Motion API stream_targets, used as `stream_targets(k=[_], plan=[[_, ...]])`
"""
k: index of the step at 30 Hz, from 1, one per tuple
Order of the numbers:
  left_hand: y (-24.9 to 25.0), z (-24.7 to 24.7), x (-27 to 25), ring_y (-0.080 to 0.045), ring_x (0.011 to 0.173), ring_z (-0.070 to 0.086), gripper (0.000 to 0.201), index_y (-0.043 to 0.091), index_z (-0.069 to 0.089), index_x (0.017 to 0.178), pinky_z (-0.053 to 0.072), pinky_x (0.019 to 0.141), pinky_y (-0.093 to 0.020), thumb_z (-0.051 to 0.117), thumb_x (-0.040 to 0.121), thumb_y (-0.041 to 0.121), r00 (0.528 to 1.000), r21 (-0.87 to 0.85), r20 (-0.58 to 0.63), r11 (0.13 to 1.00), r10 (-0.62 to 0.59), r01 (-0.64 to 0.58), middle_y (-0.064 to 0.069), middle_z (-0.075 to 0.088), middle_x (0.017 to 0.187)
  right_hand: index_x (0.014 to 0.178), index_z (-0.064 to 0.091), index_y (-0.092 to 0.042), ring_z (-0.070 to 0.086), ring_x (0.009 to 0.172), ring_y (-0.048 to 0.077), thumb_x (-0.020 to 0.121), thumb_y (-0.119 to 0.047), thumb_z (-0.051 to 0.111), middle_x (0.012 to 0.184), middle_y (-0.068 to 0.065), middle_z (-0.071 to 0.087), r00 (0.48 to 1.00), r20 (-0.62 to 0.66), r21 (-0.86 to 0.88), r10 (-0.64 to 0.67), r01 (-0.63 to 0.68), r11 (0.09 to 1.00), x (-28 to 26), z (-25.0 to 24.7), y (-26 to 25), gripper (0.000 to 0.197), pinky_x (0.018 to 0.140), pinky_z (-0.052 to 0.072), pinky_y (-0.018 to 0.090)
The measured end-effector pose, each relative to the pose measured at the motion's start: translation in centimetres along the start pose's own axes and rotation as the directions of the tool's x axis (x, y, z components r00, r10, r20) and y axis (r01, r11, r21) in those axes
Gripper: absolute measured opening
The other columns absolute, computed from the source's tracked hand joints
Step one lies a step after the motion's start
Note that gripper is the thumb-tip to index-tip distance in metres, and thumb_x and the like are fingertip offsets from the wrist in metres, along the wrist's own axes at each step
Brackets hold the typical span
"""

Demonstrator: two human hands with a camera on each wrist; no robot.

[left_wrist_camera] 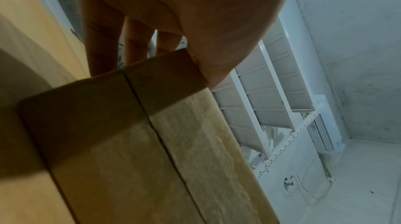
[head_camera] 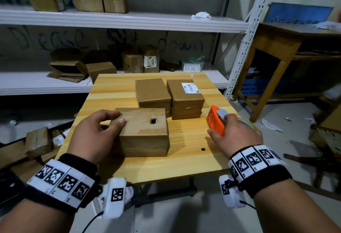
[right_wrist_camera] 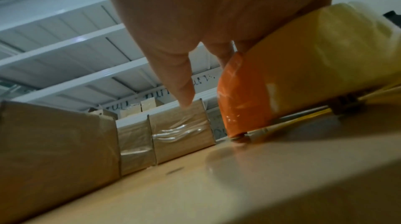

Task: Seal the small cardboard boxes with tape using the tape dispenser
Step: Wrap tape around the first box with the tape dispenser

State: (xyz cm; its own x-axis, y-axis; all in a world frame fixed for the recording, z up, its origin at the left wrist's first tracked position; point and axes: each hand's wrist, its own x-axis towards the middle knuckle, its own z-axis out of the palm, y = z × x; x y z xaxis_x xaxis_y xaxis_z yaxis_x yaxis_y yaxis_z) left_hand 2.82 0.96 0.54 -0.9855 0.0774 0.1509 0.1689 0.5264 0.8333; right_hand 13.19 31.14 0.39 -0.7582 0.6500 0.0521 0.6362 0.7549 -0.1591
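A small cardboard box [head_camera: 145, 131] with a small hole in its top lies near the front of the wooden table [head_camera: 184, 162]. My left hand [head_camera: 99, 131] grips its left end, thumb on top and fingers behind; the left wrist view shows that box end [left_wrist_camera: 134, 124] with a seam down it. My right hand [head_camera: 230, 133] holds the orange tape dispenser [head_camera: 215, 120] on the table to the right of the box. In the right wrist view the orange tape dispenser [right_wrist_camera: 245, 99] carries a yellowish tape roll [right_wrist_camera: 325, 59], and the thumb sticks out free.
Two more cardboard boxes stand side by side behind: a plain box [head_camera: 153, 92] and a labelled box [head_camera: 184, 98] with clear tape on its front. White metal shelves [head_camera: 129, 20] with several boxes run behind the table. A wooden desk [head_camera: 276, 48] stands at the right.
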Motion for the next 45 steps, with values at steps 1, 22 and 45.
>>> stream_targets(k=[1, 22, 45], plan=[[-0.1, 0.0, 0.0, -0.006, 0.099, 0.060, 0.032, 0.034, 0.070, 0.126, 0.052, 0.076, -0.034, 0.069, 0.096, 0.040, 1.000, 0.034, -0.011, 0.999, 0.016, -0.016, 0.002, 0.063, 0.126, 0.137, 0.043, -0.025, 0.069, 0.108, 0.029, 0.093, -0.066, 0.056, 0.114, 0.002, 0.071, 1.000, 0.008, -0.014, -0.002, 0.003, 1.000, 0.0, 0.0, -0.1, 0.062, 0.103, 0.050, 0.048], [2.3, 2.2, -2.4, -0.013, 0.142, 0.042, 0.107, 0.043, 0.063, 0.133, 0.029, 0.116, -0.054, 0.015, 0.064, 0.108, 0.919, 0.620, 0.269, 0.678, 0.290, -0.395, 0.021, 0.054, 0.150, 0.093, 0.072, -0.026, 0.064, 0.080, 0.020, 0.089, -0.053, 0.057, 0.090, -0.001, 0.072, 0.995, -0.095, 0.508, -0.014, 0.060, 0.859, -0.9, -3.2, -0.1, 0.031, 0.065, 0.049, 0.033], [-0.7, 0.8, -0.3, 0.005, 0.152, 0.026, 0.068, 0.032, 0.061, 0.140, 0.017, 0.126, -0.024, 0.048, 0.074, 0.038, 0.723, -0.126, 0.496, 0.864, 0.480, -0.487, 0.025, 0.052, 0.152, 0.090, 0.078, -0.010, 0.074, 0.071, 0.032, 0.085, -0.047, 0.078, 0.082, 0.018, 0.078, 0.981, 0.070, 0.965, -0.181, -0.020, 0.262, -2.2, -2.6, -0.9, 0.037, 0.078, 0.062, 0.045]])
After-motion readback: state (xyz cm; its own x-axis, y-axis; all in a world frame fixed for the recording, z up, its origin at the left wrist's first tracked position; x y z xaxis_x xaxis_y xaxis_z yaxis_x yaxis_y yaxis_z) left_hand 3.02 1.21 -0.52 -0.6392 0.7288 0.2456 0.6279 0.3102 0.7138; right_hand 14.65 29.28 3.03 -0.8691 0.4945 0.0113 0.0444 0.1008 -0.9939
